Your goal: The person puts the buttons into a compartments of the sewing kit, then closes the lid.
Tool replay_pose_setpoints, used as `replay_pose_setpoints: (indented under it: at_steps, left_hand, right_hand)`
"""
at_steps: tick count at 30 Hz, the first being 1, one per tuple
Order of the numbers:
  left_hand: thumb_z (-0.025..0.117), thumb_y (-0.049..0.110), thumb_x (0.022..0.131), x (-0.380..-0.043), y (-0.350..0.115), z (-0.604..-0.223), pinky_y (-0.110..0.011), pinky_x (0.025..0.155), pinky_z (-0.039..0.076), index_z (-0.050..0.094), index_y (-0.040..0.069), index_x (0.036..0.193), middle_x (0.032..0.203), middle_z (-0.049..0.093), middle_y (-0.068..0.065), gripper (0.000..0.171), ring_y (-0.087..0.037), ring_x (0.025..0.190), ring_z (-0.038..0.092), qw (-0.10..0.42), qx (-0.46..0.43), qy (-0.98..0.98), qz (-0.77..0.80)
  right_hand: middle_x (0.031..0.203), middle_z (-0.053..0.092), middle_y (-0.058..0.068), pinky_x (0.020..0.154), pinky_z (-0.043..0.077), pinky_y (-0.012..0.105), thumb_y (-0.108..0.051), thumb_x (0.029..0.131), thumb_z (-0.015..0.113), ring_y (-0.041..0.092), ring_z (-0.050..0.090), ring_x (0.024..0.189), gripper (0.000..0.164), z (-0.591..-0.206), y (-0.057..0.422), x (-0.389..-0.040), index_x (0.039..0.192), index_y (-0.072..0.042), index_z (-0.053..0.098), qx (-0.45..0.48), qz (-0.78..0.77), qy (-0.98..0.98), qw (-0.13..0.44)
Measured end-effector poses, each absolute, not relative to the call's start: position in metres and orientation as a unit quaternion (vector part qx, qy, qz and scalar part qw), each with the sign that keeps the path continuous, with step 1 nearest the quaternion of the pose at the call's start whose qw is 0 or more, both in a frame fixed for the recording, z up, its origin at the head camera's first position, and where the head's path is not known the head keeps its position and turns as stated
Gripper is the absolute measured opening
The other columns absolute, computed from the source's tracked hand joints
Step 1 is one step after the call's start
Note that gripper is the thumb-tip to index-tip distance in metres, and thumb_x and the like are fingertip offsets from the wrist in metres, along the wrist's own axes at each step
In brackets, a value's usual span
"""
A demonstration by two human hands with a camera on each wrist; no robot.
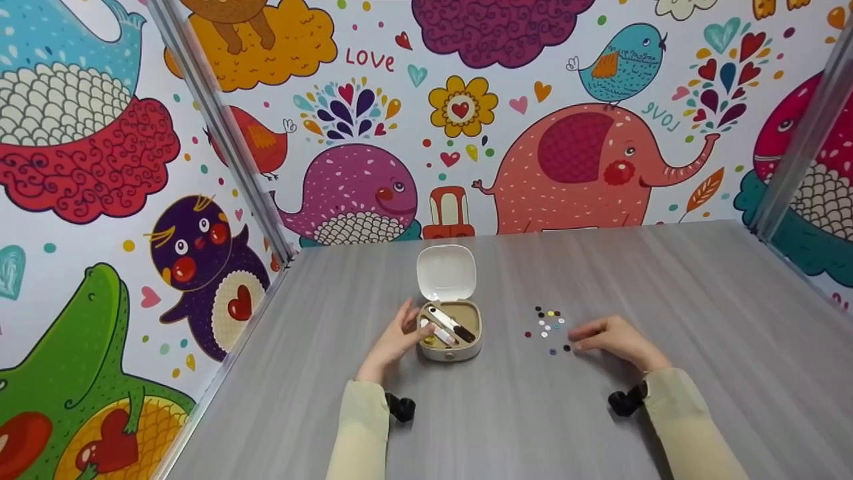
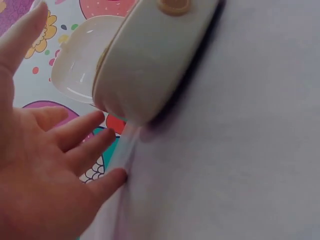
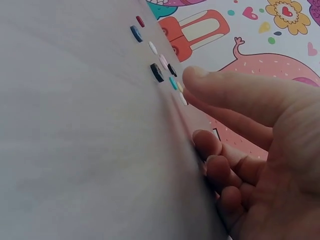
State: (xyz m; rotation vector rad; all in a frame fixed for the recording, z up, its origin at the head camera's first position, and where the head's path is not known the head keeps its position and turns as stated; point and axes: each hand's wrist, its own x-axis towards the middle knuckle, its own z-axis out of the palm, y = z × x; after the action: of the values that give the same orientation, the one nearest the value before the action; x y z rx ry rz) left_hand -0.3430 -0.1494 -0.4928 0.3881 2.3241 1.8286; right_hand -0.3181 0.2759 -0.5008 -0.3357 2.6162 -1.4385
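Note:
A small cream box (image 1: 433, 353) stands on the table with its white lid (image 1: 446, 270) raised. Inside lie a white-and-dark slim tool (image 1: 453, 323) and a whitish stick-like item (image 1: 442, 335). My left hand (image 1: 393, 345) is at the box's left side, thumb over the rim; in the left wrist view its fingers are spread and hold nothing. To the right, several small buttons lie scattered, among them a black button (image 1: 567, 348), a red button (image 1: 528, 334) and a blue button (image 3: 136, 34). My right hand (image 1: 616, 341) is just right of them, fingers loosely bent, with nothing visible in them.
The grey wood-grain table (image 1: 506, 420) meets a wall (image 1: 386, 40) printed with cartoon animals at the back. Metal posts (image 1: 223, 127) run along the left and right corners. A black wrist camera (image 1: 401, 407) sits on each sleeve.

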Motion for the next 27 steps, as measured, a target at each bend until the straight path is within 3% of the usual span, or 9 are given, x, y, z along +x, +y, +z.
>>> replay_pose_setpoints:
  at_steps: [7, 17, 24, 27]
  left_hand:
    - [0.079, 0.034, 0.081, -0.342, -0.147, -0.493, -0.052, 0.115, 0.015, 0.004, -0.001, 0.154, 0.157, 0.014, -0.025, 0.11, -0.04, 0.144, 0.012, 0.105, 0.148, 0.809, 0.559]
    - [0.083, 0.019, 0.076, -0.339, -0.146, -0.497, -0.052, 0.115, 0.015, 0.001, 0.002, 0.155, 0.158, 0.008, -0.026, 0.114, -0.042, 0.143, 0.011, 0.116, 0.158, 0.812, 0.55]
    - [0.084, 0.017, 0.076, -0.339, -0.143, -0.499, -0.052, 0.115, 0.012, 0.0, 0.002, 0.154, 0.158, 0.003, -0.026, 0.116, -0.042, 0.143, 0.008, 0.114, 0.159, 0.814, 0.547]
    - [0.084, 0.019, 0.075, -0.339, -0.141, -0.499, -0.052, 0.115, 0.013, 0.0, 0.003, 0.155, 0.159, 0.003, -0.024, 0.117, -0.042, 0.143, 0.009, 0.115, 0.157, 0.818, 0.541]
  right_hand:
    - [0.118, 0.066, 0.017, 0.082, 0.047, 0.019, -0.017, 0.083, 0.076, 0.03, 0.057, 0.115, 0.04, -0.502, 0.283, -0.321, 0.118, 0.002, 0.068, -0.163, -0.489, 0.851, 0.1]
    - [0.116, 0.067, 0.016, 0.084, 0.048, 0.026, -0.014, 0.083, 0.075, 0.033, 0.057, 0.113, 0.036, -0.501, 0.278, -0.324, 0.115, 0.001, 0.07, -0.172, -0.485, 0.853, 0.086]
    - [0.103, 0.072, 0.013, 0.078, 0.048, 0.018, -0.013, 0.081, 0.076, 0.014, 0.062, 0.1, 0.028, -0.507, 0.275, -0.324, 0.104, 0.003, 0.073, -0.164, -0.492, 0.853, 0.063]
    - [0.1, 0.073, 0.013, 0.077, 0.048, 0.018, -0.013, 0.08, 0.077, 0.012, 0.062, 0.096, 0.026, -0.507, 0.272, -0.322, 0.1, 0.002, 0.075, -0.147, -0.498, 0.853, 0.051]
